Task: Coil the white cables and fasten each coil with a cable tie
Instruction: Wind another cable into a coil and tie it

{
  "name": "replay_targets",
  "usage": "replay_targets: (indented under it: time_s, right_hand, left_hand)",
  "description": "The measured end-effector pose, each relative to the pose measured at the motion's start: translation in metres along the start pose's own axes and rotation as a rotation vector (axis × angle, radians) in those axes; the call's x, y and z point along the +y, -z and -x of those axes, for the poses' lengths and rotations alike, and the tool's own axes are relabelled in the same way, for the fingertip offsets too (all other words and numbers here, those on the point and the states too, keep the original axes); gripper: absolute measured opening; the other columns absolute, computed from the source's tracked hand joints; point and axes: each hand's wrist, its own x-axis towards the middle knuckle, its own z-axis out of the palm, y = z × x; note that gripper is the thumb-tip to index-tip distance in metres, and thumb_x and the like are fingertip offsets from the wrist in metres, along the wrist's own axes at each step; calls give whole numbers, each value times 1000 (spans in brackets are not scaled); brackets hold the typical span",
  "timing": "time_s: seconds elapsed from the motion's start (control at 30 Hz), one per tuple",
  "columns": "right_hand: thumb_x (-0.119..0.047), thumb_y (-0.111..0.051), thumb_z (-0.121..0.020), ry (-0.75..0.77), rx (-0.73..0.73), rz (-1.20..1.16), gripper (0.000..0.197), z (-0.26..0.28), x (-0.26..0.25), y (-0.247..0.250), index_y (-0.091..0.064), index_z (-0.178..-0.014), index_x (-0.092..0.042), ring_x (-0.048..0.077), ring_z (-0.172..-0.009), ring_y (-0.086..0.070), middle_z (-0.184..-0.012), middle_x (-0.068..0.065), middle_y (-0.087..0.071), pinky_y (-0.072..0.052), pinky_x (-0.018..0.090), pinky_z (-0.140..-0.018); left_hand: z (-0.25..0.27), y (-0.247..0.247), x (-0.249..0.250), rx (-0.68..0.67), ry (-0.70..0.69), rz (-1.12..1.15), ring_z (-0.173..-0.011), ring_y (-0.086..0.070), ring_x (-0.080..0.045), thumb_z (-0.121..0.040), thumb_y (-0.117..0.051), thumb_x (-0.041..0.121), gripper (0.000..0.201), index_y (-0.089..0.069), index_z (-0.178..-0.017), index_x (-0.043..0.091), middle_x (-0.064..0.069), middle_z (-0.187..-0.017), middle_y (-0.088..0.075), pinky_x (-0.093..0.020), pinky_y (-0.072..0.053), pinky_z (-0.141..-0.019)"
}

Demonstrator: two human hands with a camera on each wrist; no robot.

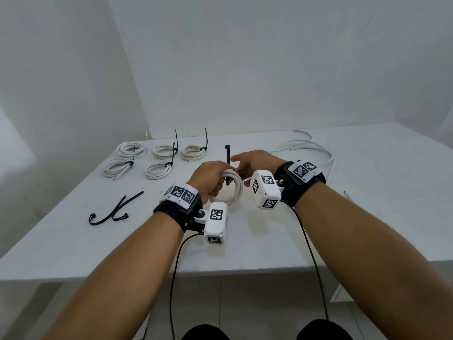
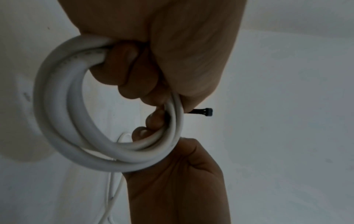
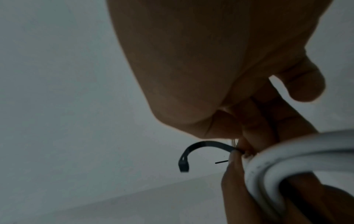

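- Left hand (image 1: pixel 211 176) grips the coil (image 1: pixel 232 190) above the table (image 1: pixel 318 229), fingers curled through the ring; the left wrist view shows fingers (image 2: pixel 122 72) wrapped round the cable turns.
- Black tie (image 1: pixel 228 159) stands up from the coil between both hands; its head end sticks out past the left hand in the left wrist view.
- Right hand (image 1: pixel 255 163) is at the tie, just beside the coil; right wrist view shows fingertips pinching the strap, the free end curving off as a hook.
- Five tied coils (image 1: pixel 161 159) lie far left on the table, each with a black tie on it.
- Loose cable (image 1: pixel 306 148) lies far right, uncoiled.
- Spare ties (image 1: pixel 112 211) lie near left, crossed over each other.
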Motion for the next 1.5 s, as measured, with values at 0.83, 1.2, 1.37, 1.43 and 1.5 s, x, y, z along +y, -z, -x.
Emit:
replay_targets:
  time_s: [0.83,1.2,1.37,1.43,1.5]
  right_hand:
    - [-21,-68,-89,629,147,772,10,23,-1,-34,-69,-98,-17,18,-108,-52,-122,0,-55,-43,34,-95]
    - [-10,-47,-99,661,281,326,8,34,-12,-41,-54,-96,-11,6,-73,-67,-88,-3,-74,-45,12,-63]
    - [-9,-50,-95,528,407,97,11,25,-12,-45,-58,-102,-13,10,-59,-63,-76,4,-74,-58,36,-72]
    - [-10,-55,-92,509,411,88,13,23,-12,-49,-63,-101,-13,10,-60,-63,-77,3,-74,-58,37,-74]
    - [-10,-57,-91,528,418,150,19,24,-11,-52,-67,-105,-16,16,-69,-65,-79,4,-72,-56,35,-78]
  left_hand:
    - [11,14,5,195,132,291,-37,-23,-11,-91,-44,14,27,-47,-64,13,1,-48,-37,-20,-17,-40]
    - [10,22,-11,281,69,200,-39,-27,-12,-90,-54,20,26,-52,-65,16,1,-52,-39,-22,-20,-42]
    - [11,12,-11,292,-96,32,-44,-30,-17,-91,-51,19,23,-59,-71,10,-2,-52,-41,-21,-22,-43]
    - [9,12,-11,317,-132,-9,-43,-31,-18,-90,-51,18,28,-56,-63,12,0,-47,-42,-22,-23,-45]
    - [8,14,-13,343,-152,-33,-41,-32,-17,-89,-53,19,34,-54,-56,16,3,-42,-42,-25,-24,-46]
